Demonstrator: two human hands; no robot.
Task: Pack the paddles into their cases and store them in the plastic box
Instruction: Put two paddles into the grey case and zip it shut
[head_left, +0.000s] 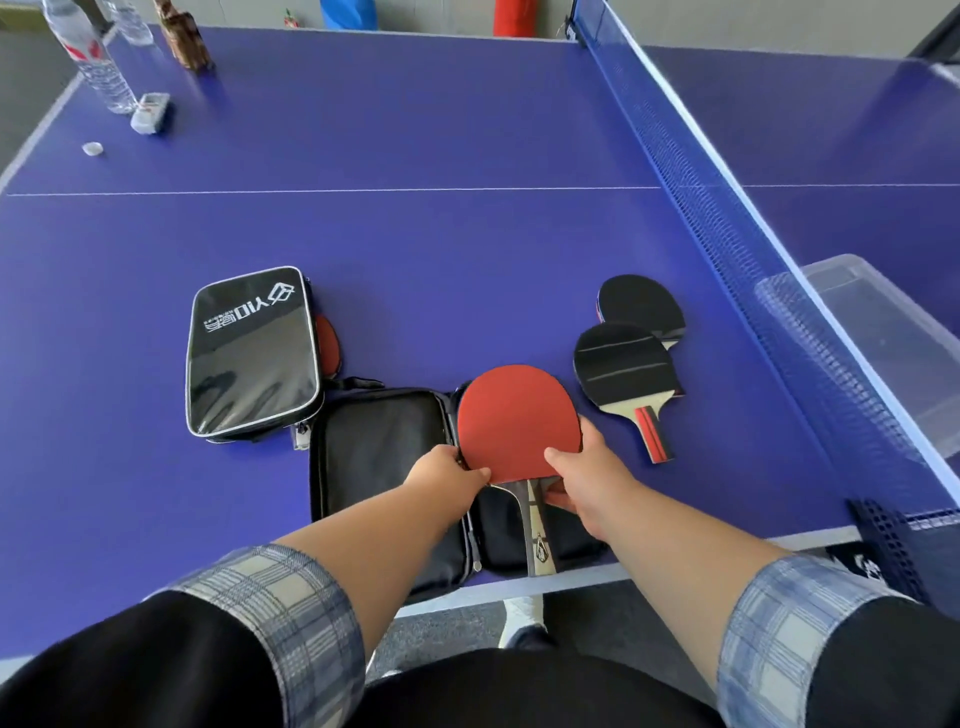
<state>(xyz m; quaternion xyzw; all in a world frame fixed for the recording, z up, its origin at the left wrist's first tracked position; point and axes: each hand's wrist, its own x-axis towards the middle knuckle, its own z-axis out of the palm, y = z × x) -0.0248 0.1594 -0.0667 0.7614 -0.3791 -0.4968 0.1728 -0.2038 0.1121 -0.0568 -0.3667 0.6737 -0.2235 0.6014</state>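
The left hand (449, 470) pinches the red paddle (519, 415) at its lower edge and the right hand (589, 480) grips its neck, likely to seat it in the open case (384, 467), lower centre. The plastic box (883, 332) waits at the right edge. The zipped case (252, 358), left, reads "YIO" upside down.
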